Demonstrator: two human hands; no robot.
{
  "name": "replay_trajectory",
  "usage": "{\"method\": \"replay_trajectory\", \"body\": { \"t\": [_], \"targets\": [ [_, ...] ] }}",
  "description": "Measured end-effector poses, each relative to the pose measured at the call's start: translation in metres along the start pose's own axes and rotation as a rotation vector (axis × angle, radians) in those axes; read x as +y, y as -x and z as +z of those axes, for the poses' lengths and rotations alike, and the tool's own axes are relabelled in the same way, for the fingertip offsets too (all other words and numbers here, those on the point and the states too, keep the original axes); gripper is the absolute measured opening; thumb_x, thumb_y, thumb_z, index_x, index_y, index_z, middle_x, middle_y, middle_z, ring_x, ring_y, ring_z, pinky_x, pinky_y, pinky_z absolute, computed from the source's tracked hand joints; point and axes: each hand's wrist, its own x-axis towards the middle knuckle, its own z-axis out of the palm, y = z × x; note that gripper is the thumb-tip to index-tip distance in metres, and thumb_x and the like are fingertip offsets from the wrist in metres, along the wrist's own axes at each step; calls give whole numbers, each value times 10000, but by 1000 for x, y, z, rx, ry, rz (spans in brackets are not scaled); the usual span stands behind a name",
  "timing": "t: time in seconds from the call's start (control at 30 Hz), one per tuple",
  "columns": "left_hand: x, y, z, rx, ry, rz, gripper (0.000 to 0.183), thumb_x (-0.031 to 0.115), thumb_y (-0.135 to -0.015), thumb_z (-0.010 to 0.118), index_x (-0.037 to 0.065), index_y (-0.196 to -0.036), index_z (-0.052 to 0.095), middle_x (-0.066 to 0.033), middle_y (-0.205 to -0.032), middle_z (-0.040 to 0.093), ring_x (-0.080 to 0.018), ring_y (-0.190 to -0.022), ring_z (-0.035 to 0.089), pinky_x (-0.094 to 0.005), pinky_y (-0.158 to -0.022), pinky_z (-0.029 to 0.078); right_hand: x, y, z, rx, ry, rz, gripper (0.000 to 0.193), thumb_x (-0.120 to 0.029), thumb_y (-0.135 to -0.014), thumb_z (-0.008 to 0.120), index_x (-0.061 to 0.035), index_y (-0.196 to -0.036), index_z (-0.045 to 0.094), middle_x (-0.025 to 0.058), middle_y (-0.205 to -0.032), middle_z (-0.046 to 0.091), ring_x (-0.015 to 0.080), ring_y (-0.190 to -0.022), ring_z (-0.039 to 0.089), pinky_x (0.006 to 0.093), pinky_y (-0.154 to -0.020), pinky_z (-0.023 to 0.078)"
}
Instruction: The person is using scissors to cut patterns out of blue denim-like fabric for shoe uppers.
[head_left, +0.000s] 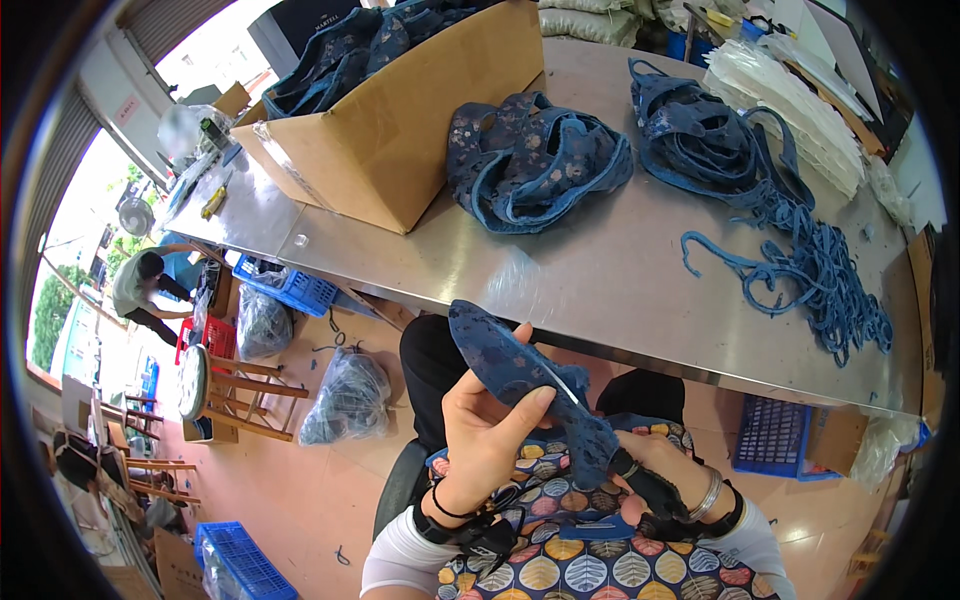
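Observation:
Over my lap, my left hand (pixel 492 425) pinches a dark blue flowered fabric piece (pixel 490 350) between thumb and fingers. The piece is long, rounded at its upper end, with a ragged lower edge. My right hand (pixel 668 468) is closed around the black handle of what look like scissors (pixel 645 483). A thin silver blade lies along the fabric just right of my left thumb; the rest of the metal is hidden by cloth. Loose blue cloth hangs between both hands. On the metal table (pixel 600 275) ahead sit a flowered fabric bundle (pixel 540 165) and a second bundle (pixel 695 130).
A cardboard box (pixel 370 150) full of the same fabric stands at the table's left. Tangled blue strips (pixel 830 280) lie at the right, near stacked white sheets (pixel 790 110). A stool (pixel 235 390), plastic bags (pixel 345 395) and a person (pixel 145 285) are left.

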Motion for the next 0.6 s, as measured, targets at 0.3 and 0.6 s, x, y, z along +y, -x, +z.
{"method": "replay_trajectory", "body": {
  "t": [0.3, 0.6],
  "targets": [
    [0, -2, -6, -97, 89, -62, 499, -33, -760, 616, -43, -1216, 415, -92, -923, 615, -134, -776, 611, -205, -624, 484, 41, -4, 9, -122, -799, 141, 403, -368, -926, 375, -5, -1010, 528, 6, -758, 529, 44, -688, 512, 110, -508, 392],
    [-3, -1, -3, -38, -15, -26, 556, -35, -740, 626, -29, -1242, 387, -95, -937, 607, -133, -776, 603, -210, -607, 489, 33, -2, 9, -73, -562, 90, 493, -425, -824, 544, 9, -1033, 440, 50, -818, 559, 135, -734, 552, 168, -599, 428]
  ]
}}
